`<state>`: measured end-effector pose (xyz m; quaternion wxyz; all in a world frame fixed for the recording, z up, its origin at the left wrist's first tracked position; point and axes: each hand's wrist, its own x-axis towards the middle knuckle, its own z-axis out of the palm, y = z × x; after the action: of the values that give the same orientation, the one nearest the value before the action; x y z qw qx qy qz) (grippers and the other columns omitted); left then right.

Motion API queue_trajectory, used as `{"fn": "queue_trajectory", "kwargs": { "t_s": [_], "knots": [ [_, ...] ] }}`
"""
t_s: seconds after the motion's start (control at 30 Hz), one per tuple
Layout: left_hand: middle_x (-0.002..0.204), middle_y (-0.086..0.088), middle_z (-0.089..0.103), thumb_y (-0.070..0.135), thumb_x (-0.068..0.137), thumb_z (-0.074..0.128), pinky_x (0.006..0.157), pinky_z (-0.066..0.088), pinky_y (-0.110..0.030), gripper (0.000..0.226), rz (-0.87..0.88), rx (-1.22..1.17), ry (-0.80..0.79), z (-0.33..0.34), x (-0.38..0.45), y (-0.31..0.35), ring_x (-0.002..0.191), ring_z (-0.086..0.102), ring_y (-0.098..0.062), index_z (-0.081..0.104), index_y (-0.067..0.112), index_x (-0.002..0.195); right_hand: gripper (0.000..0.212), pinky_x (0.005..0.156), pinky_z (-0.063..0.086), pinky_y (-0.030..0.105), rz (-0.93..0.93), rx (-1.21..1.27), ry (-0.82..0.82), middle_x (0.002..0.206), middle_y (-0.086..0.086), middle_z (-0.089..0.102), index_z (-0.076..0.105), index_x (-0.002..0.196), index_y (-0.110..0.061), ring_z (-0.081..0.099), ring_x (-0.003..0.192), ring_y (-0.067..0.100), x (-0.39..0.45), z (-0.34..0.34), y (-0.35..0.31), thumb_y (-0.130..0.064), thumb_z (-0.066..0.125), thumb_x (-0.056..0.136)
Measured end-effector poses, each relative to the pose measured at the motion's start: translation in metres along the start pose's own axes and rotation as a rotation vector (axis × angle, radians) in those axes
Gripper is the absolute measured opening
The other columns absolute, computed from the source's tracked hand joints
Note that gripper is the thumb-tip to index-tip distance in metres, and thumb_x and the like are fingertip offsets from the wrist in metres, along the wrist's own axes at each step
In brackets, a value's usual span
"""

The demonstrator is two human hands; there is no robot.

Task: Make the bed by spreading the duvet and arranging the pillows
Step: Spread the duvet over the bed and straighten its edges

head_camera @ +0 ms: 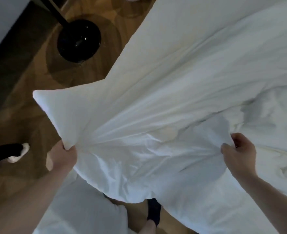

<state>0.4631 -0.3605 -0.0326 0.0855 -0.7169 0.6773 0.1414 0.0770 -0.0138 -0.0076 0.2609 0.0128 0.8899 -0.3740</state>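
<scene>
1. Nearest the camera, a foot in a dark sock point(153, 211) stood on the warm brown wooden floor point(26, 102), close against the bed's edge, a stance that likely let the person lean over the bedding.
2. The left hand point(64, 155) was clenched on a bunched edge of the white, crumpled fabric duvet point(139, 132), and the right hand point(239, 153) pinched the same edge further along, the two hands well apart.
3. That spaced grip probably served to stretch the cloth: creases fanned out from each fist, and one puffy corner stuck out to the left over the floor.
4. The duvet itself lay half lifted at the near side and rumpled across the white bed point(223, 39) further on, so the spreading looked unfinished.
5. A soft white mass, perhaps a pillow point(82, 213), sat low beneath the left forearm; I could not tell for certain.
6. To the left, a white slipper point(19, 153) showed beside a dark shape.
7. Farther off, the round glossy black base of a stand point(78, 40) rested on the floor, its dark pole rising out of view.
8. The room was dim.
</scene>
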Motion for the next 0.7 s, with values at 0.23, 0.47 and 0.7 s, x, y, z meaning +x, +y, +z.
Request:
{"fn": "queue_trajectory", "kwargs": {
  "t_s": [0.23, 0.47, 0.7],
  "knots": [
    [0.124, 0.004, 0.059, 0.057, 0.091, 0.05, 0.091, 0.05, -0.032, 0.045, 0.348, 0.711, -0.808, 0.03, -0.127, -0.02, 0.115, 0.059, -0.02, 0.049, 0.024, 0.122, 0.03, 0.082, 0.052, 0.033, 0.085, -0.635, -0.388, 0.105, 0.006, 0.068, 0.063, 0.103, -0.027, 0.066, 0.101, 0.033, -0.016, -0.007, 0.027, -0.012, 0.058, 0.078],
    [0.124, 0.012, 0.061, 0.059, 0.085, 0.06, 0.094, 0.048, -0.032, 0.037, 0.666, 0.679, -0.813, -0.005, -0.132, 0.145, 0.114, 0.058, -0.016, 0.058, 0.036, 0.114, 0.005, 0.049, 0.048, 0.022, 0.09, -1.004, -0.715, 0.071, -0.002, 0.066, 0.061, 0.075, -0.017, 0.073, 0.062, 0.018, -0.003, -0.039, -0.004, -0.02, 0.059, 0.072],
    [0.131, 0.001, 0.058, 0.057, 0.079, 0.073, 0.094, 0.049, -0.033, 0.054, 0.794, 0.122, -0.451, 0.0, -0.054, 0.38, 0.115, 0.06, -0.022, 0.064, 0.025, 0.121, 0.049, 0.091, 0.055, 0.032, 0.065, -0.505, -0.266, 0.112, 0.004, 0.071, 0.065, 0.119, -0.018, 0.068, 0.108, 0.027, 0.118, -0.028, -0.053, -0.048, 0.067, 0.081]
  ]
}}
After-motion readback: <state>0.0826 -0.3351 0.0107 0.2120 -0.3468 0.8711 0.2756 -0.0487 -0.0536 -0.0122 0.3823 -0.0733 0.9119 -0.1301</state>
